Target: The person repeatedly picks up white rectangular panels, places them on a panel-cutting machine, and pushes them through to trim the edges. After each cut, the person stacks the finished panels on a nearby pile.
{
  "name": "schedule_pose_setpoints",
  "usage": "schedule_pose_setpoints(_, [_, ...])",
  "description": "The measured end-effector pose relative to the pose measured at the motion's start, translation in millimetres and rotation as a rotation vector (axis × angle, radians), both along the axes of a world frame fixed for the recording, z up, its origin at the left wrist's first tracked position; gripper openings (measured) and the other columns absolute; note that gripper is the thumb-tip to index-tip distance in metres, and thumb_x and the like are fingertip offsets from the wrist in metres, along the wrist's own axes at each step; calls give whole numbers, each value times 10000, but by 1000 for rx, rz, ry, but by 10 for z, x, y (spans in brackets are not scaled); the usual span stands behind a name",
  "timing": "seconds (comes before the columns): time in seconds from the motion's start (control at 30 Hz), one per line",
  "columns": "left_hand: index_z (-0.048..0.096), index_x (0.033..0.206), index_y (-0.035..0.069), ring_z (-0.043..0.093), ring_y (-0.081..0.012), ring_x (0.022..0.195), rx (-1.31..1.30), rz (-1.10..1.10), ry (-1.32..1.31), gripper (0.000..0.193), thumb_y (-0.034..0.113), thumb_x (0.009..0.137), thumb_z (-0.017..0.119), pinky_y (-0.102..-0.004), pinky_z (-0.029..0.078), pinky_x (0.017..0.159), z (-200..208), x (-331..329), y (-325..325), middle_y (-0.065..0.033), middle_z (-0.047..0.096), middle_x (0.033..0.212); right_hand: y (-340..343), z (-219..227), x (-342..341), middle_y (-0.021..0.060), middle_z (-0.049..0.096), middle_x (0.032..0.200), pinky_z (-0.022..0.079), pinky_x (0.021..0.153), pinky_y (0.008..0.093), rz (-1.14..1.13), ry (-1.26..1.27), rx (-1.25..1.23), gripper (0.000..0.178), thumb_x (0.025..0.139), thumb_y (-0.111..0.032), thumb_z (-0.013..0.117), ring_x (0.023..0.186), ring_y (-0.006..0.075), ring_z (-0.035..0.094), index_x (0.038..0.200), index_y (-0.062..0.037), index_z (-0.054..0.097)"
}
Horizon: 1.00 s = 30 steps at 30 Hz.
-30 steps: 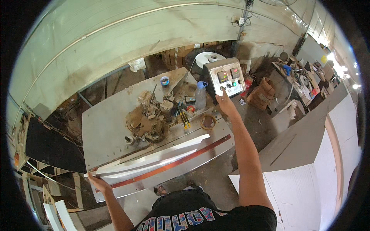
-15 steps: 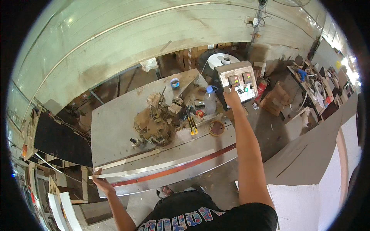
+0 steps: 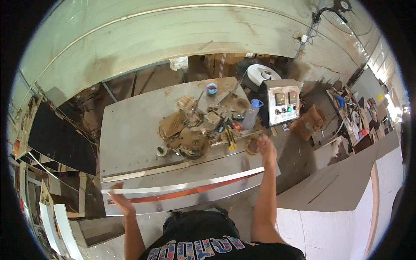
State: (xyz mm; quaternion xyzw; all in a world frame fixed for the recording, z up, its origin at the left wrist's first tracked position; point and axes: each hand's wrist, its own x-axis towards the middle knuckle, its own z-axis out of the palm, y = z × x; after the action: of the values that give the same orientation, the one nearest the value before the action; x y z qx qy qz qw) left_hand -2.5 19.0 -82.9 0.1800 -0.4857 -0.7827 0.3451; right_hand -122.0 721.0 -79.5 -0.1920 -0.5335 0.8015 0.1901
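A long, narrow white strip (image 3: 182, 188) runs along the front of the grey workbench, above a orange-red band (image 3: 186, 196). At the strip's left end is my left hand (image 3: 121, 201), fingers over its far side and thumb near its front, closed on it. My right hand (image 3: 267, 152) is held above the bench's right end, just beyond the strip's right end. Its fingers are stretched out, slightly blurred, with nothing visible in them. A metal control box (image 3: 282, 103) with two lit displays, knobs and a green button stands behind that hand.
A dusty mechanism (image 3: 188, 136) sits mid-bench beside a yellow cutter (image 3: 230, 138), a tape roll (image 3: 253, 145) and a blue-capped plastic bottle (image 3: 250, 116). Large white boards (image 3: 323, 234) stand at the right. A cluttered table (image 3: 351, 112) is at the far right.
My right hand has left the control box and come back toward the strip's right end. My left hand stays at the left end. The view has shifted slightly.
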Motion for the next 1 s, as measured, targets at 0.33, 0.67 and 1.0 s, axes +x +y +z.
schedule_pose_setpoints(0.33, [594,1125,69,706,-235,993,-923,-582,-133,304,83,944,838,-379,579,940,-980,-121,-593,-120,721,1065,-1793,-667,822,70,688,951,484,975,411,-525,-80,-256,314,1102,-346,584,964,244,615,948,-97,700])
schedule_pose_setpoints(0.67, [607,1140,43,683,-232,1075,-430,-1083,82,312,194,997,839,-421,586,985,-764,-961,-888,-114,697,1132,-2265,-143,2301,60,511,845,452,775,387,-592,648,-260,196,1134,-258,526,784,233,497,997,-118,535])
schedule_pose_setpoints(1.0, [610,1369,-46,627,-362,1360,-1133,-1501,132,767,347,845,1010,-493,537,1092,100,-878,730,-191,683,1287,-3410,-373,5208,149,707,1426,487,1143,432,-1622,-72,-599,584,1122,-473,522,1284,299,661,1452,-6,637])
